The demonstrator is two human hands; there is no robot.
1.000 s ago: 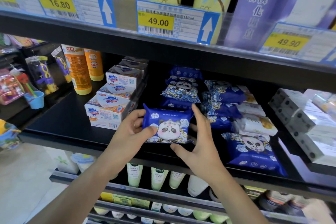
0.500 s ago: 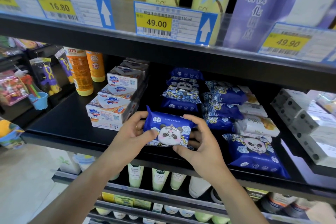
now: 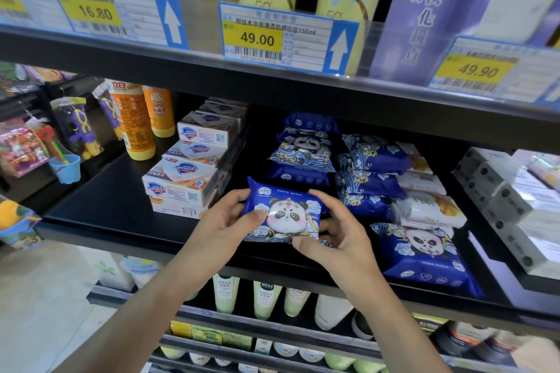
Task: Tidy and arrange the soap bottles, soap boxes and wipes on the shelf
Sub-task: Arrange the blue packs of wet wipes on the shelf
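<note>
**Wipes pack in both hands, shelf partly sorted**

Person holds one blue panda wipes pack (image 3: pixel 283 215) over the front edge of the black shelf (image 3: pixel 109 200), just in front of the middle wipes stack (image 3: pixel 303 151). Left hand (image 3: pixel 224 221) grips its left end, thumb on the face; right hand (image 3: pixel 336 233) pinches the right end, thumb at the lower corner. Pack is lifted and tilted toward the camera, not yet set down.

Progress, as a judgement: roughly mid-way. Soap boxes (image 3: pixel 185 175) sit stacked in a fairly neat row running front to back, left of the wipes. Two orange soap bottles (image 3: pixel 136 118) stand upright at back left. Wipes look least finished: right-hand wipes pile (image 3: pixel 372 172) is jumbled w/ white packs (image 3: pixel 430 209) mixed in, and a big panda pack (image 3: pixel 424 254) lies askew at the front. So wipes prob. still need squaring up.

Readable text: soap boxes say "Safeguard". Price tags on the upper rail read 16.80 (image 3: pixel 97 12), 49.00 w/ "150ml" (image 3: pixel 257 39) and 49.90 (image 3: pixel 475 70). Wipes brand print too small to read.
</note>
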